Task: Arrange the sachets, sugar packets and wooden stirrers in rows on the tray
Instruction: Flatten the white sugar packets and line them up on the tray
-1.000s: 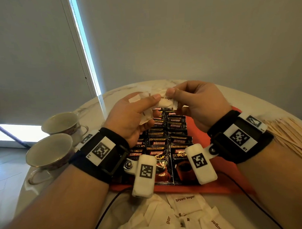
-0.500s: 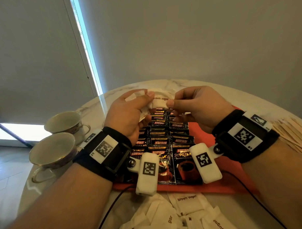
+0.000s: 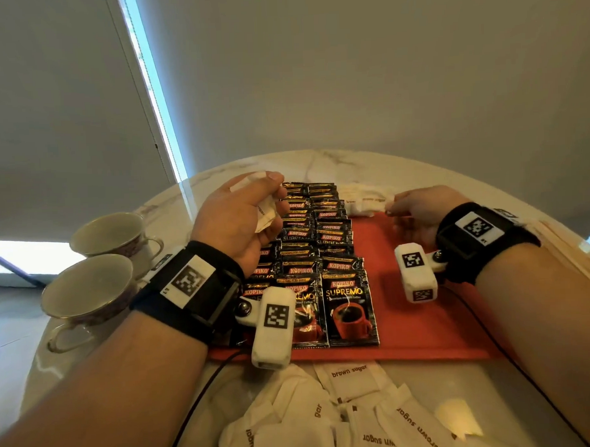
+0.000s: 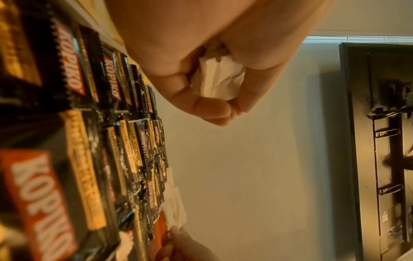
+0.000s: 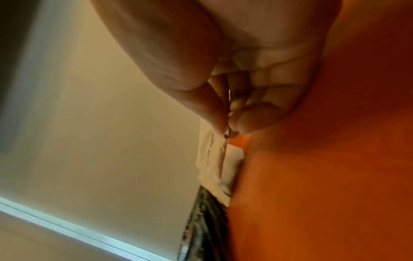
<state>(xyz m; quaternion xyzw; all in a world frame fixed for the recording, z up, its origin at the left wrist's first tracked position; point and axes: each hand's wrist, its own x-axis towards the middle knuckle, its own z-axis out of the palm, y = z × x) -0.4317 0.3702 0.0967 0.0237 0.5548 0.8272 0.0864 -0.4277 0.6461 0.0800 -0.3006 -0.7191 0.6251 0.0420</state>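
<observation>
Starting the sugar row: the right hand (image 3: pixel 417 207) pinches a brown sugar packet (image 3: pixel 369 200) down at the red tray's (image 3: pixel 424 319) far edge, beside the Kopiko sachets (image 3: pixel 321 256). The left hand (image 3: pixel 240 218), grip curled round spare packets (image 3: pixel 265 214), should feed the next alongside.

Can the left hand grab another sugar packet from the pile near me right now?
Probably not yet. The left hand is already clutching a bunch of sugar packets over the coffee sachets, so its fingers are full. The loose pile lies uncovered in front of the tray, so nothing blocks the path.
</observation>
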